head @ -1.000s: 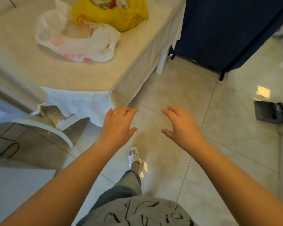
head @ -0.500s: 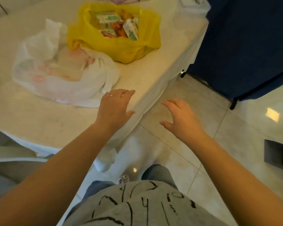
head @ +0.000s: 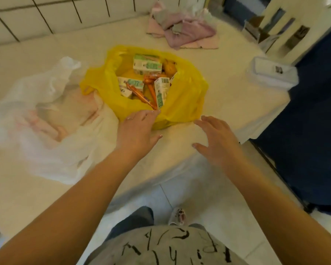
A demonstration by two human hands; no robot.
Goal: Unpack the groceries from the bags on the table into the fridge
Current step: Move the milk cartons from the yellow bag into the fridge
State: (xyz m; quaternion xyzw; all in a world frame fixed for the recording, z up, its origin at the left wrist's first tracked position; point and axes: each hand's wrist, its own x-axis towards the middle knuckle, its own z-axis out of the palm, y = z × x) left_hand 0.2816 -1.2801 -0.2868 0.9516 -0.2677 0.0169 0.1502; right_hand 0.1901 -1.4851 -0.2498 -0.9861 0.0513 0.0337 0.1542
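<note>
Both hands reached the yellow bag (head: pixel 182 104); white bag's (head: pixel 52 121) contents blurred.

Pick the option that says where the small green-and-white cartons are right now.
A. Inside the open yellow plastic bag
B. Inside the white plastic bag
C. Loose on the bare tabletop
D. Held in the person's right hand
A: the small green-and-white cartons sit among orange packets inside the open yellow plastic bag, while the right hand is open and holds nothing.
</note>
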